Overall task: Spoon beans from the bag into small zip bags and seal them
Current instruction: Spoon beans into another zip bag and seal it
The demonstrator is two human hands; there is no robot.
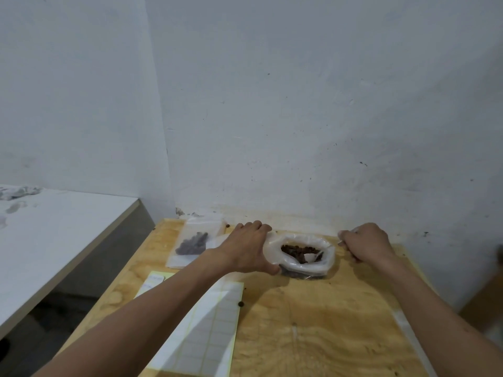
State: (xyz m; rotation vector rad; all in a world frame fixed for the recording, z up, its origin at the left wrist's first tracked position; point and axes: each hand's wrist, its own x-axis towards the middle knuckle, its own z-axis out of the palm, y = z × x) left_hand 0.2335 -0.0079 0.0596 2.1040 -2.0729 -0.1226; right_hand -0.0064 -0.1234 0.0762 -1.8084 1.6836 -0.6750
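An open clear bag of brown beans (pixel 302 253) with a rolled-down rim stands on the wooden table (pixel 326 322) near the wall. My left hand (pixel 249 250) grips the bag's left rim, thumb at the near side. My right hand (pixel 364 243) is curled round a thin spoon handle (pixel 340 242) to the right of the bag; the spoon's bowl reaches into the bag among the beans. A small zip bag (pixel 194 242) with a few dark beans lies flat at the back left of the table.
A sheet of blank labels (pixel 212 330) lies under my left forearm. Loose beans (pixel 241 303) sit on the wood. A clear plastic piece (pixel 408 336) lies at the table's right edge. A white counter (pixel 54 227) stands to the left.
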